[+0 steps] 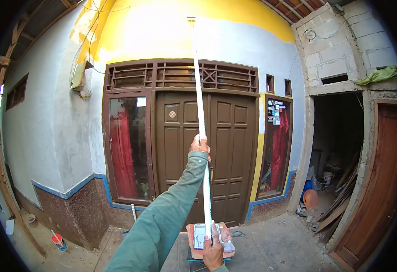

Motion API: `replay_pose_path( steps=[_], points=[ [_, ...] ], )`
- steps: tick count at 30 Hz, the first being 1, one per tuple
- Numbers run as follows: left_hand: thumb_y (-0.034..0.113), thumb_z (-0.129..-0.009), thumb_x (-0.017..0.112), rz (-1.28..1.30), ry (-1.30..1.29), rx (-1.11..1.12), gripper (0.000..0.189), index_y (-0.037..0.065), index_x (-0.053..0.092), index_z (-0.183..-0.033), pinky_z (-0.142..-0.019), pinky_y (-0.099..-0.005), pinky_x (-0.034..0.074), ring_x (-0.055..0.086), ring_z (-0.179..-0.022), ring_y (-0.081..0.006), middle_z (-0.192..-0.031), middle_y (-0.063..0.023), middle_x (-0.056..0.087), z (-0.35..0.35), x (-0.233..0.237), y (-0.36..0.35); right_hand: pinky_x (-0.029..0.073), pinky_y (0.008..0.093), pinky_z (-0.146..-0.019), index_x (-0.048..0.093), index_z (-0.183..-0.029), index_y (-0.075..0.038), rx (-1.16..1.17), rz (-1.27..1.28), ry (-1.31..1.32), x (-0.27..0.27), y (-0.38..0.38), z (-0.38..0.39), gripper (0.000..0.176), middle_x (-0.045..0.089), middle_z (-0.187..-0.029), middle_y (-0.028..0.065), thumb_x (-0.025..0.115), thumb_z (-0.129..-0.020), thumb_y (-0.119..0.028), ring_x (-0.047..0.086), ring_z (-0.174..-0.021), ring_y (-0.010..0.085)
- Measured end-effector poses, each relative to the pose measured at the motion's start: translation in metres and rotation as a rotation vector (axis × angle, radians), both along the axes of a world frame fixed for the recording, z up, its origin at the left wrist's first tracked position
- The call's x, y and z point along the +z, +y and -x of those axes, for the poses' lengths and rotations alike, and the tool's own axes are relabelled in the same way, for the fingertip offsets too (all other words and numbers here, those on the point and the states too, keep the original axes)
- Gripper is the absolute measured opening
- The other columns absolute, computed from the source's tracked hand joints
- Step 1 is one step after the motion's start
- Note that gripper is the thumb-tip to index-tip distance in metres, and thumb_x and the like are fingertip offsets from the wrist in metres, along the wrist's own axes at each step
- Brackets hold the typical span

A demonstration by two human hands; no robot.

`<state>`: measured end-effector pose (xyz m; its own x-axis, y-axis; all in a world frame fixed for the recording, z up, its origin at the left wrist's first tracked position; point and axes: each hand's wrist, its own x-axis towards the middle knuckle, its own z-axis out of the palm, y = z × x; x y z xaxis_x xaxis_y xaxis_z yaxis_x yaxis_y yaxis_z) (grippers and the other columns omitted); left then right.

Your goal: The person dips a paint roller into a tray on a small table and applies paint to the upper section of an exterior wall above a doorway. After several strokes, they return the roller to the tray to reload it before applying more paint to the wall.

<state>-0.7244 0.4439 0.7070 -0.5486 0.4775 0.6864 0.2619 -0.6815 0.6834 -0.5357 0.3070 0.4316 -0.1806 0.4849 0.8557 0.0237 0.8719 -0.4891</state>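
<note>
A long white pole (200, 102) rises through the middle of the view, with a paint roller (191, 19) at its far end. The roller is up against the bright upper wall (162, 27), which is part yellow and part white. My left hand (200, 147), its arm in a green sleeve, is wrapped round the pole at mid-length. Lower down, my right hand (213, 254) grips the pole near its bottom end, thumb pointing up along it. Behind that lower end, a paint tray (199, 238) rests on a low stand, partly covered by the pole and hand.
Brown double doors (230, 149) stand shut ahead, between windows with red curtains (123, 154). Loose wires hang by a box (78, 77) on the left wall. A small red bucket (58, 242) sits at lower left. Planks (341, 204) lean inside the dark doorway at right.
</note>
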Motion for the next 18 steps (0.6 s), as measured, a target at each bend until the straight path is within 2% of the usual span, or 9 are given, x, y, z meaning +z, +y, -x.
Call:
replay_pose_path(
  steps=[2, 3, 5, 8, 9, 11, 18],
  points=[
    [0.036, -0.098, 0.048, 0.011, 0.004, 0.012, 0.036, 0.008, 0.053, -0.119, -0.031, -0.0305, 0.040, 0.049, -0.034, -0.0135, -0.052, -0.0035, 0.051, 0.002, 0.000, 0.002, 0.048, 0.0400, -0.094, 0.036, -0.145, -0.001, 0.181, 0.231, 0.026, 0.017, -0.005, -0.009, 0.050, 0.058, -0.126, 0.0261, 0.047, -0.099, -0.016, 0.061, -0.113, 0.0384],
    [0.036, -0.098, 0.048, 0.010, 0.005, 0.011, 0.036, 0.008, 0.053, -0.119, -0.031, -0.0305, 0.040, 0.049, -0.034, -0.0135, -0.052, -0.0035, 0.051, 0.003, -0.001, 0.003, 0.048, 0.0400, -0.094, 0.036, -0.145, -0.001, 0.180, 0.230, 0.027, 0.017, -0.004, -0.008, 0.050, 0.058, -0.126, 0.0261, 0.047, -0.099, -0.016, 0.061, -0.113, 0.0384],
    [0.036, -0.098, 0.048, 0.023, -0.004, 0.014, 0.036, 0.008, 0.053, -0.119, -0.031, -0.0303, 0.041, 0.049, -0.034, -0.0134, -0.053, -0.0034, 0.052, 0.004, -0.001, 0.005, 0.050, 0.0414, -0.087, 0.036, -0.145, -0.002, 0.153, 0.189, 0.043, 0.016, -0.002, -0.005, 0.050, 0.063, -0.116, 0.0274, 0.047, -0.099, -0.019, 0.064, -0.105, 0.0402],
    [0.037, -0.098, 0.048, 0.030, 0.001, 0.026, 0.037, 0.007, 0.053, -0.120, -0.031, -0.0302, 0.042, 0.049, -0.034, -0.0135, -0.053, -0.0036, 0.052, 0.004, -0.001, 0.006, 0.047, 0.0420, -0.091, 0.042, -0.142, -0.003, 0.078, 0.189, 0.018, 0.014, -0.012, -0.005, 0.046, 0.060, -0.120, 0.0246, 0.043, -0.101, -0.025, 0.060, -0.108, 0.0385],
    [0.037, -0.098, 0.048, 0.029, 0.001, 0.027, 0.037, 0.007, 0.053, -0.120, -0.031, -0.0302, 0.042, 0.049, -0.034, -0.0135, -0.053, -0.0036, 0.052, 0.005, 0.000, 0.006, 0.047, 0.0420, -0.091, 0.042, -0.142, -0.003, 0.079, 0.189, 0.018, 0.017, -0.011, -0.004, 0.046, 0.060, -0.120, 0.0246, 0.043, -0.101, -0.025, 0.060, -0.108, 0.0385],
    [0.036, -0.098, 0.049, 0.058, -0.018, 0.023, 0.037, 0.007, 0.053, -0.121, -0.031, -0.0304, 0.042, 0.049, -0.035, -0.0137, -0.053, -0.0038, 0.052, 0.007, 0.000, 0.008, 0.048, 0.0396, -0.085, 0.037, -0.145, -0.003, 0.052, 0.219, -0.004, 0.023, -0.009, -0.003, 0.052, 0.062, -0.113, 0.0256, 0.050, -0.095, -0.012, 0.063, -0.097, 0.0366],
    [0.033, -0.099, 0.049, 0.074, -0.024, 0.040, 0.037, 0.007, 0.051, -0.125, -0.031, -0.0311, 0.042, 0.049, -0.035, -0.0148, -0.054, -0.0047, 0.052, 0.010, 0.000, 0.010, 0.049, 0.0386, -0.081, 0.036, -0.147, -0.007, 0.128, 0.352, -0.033, 0.032, -0.012, -0.003, 0.052, 0.063, -0.103, 0.0204, 0.049, -0.097, -0.017, 0.063, -0.088, 0.0296]
  ],
)
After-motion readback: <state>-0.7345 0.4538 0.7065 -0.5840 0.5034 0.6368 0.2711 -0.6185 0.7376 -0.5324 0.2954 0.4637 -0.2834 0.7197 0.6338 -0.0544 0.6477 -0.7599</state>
